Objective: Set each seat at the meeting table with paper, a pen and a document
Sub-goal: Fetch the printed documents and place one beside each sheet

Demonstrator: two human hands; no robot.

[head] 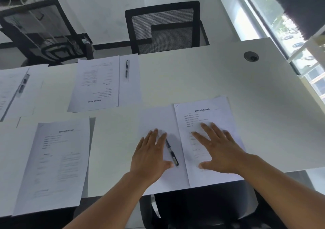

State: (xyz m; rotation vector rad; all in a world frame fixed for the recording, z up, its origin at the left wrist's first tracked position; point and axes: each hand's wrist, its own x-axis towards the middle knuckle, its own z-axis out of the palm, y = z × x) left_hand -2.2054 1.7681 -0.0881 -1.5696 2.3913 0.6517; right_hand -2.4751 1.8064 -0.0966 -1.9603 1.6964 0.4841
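Because the white meeting table [202, 74] already carries laid-out sets along its far edge and toward its near left corner, you seem to be squaring up the set at the near edge by the window end. The printed document [211, 113] lies edge to edge with the blank paper [158, 116], likely so both can be read from the chair below. Your right hand [218, 151] presses the document with fingers straight and spread, and your left hand [151, 155] lies flat on the paper, gripping nothing, thumb just beside the black pen [172, 153].
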